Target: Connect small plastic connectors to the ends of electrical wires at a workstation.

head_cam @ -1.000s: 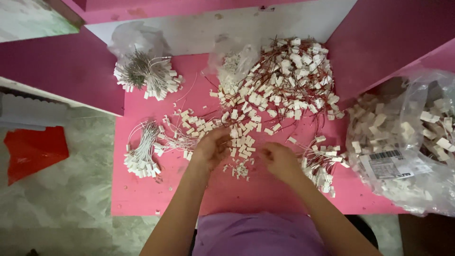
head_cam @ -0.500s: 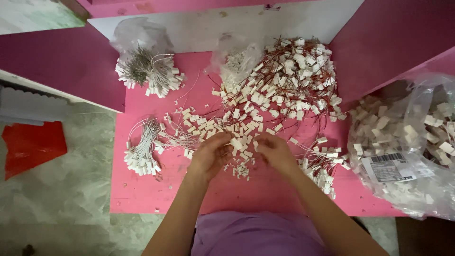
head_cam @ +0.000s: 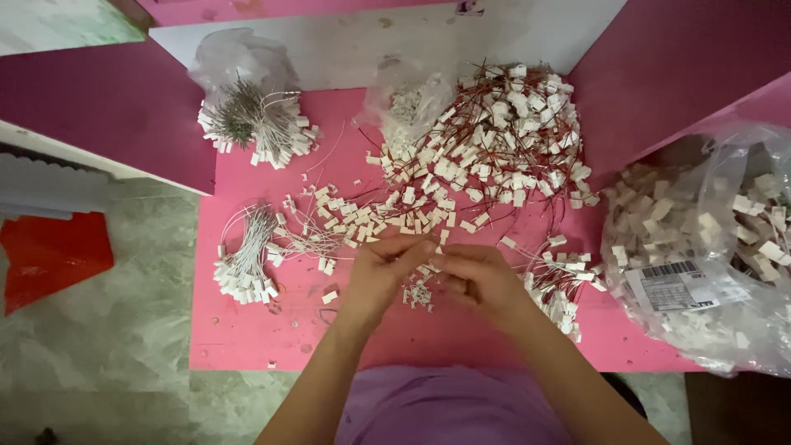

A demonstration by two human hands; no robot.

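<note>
My left hand (head_cam: 386,272) and my right hand (head_cam: 479,278) meet fingertip to fingertip above the middle of a pink table (head_cam: 247,330). Between the fingertips they pinch a small white plastic connector (head_cam: 428,247) with thin wire; how each hand grips it is hard to see. Just below the hands lies a little cluster of white connectors (head_cam: 418,293). Beyond the hands spreads a big heap of white connectors with red wires (head_cam: 494,148). A smaller red-wired bunch (head_cam: 560,284) lies beside my right hand.
A bundle of white-wired connectors (head_cam: 245,265) lies at the left; another bundle (head_cam: 255,124) sits on a clear bag at the back left. A clear plastic bag of white connectors (head_cam: 709,247) fills the right. Pink walls flank the table; a red sheet (head_cam: 49,255) lies on the floor.
My hands have come together from slightly apart and lifted a little off the pile, fingertips now touching around a small piece. The view shifted down slightly.
</note>
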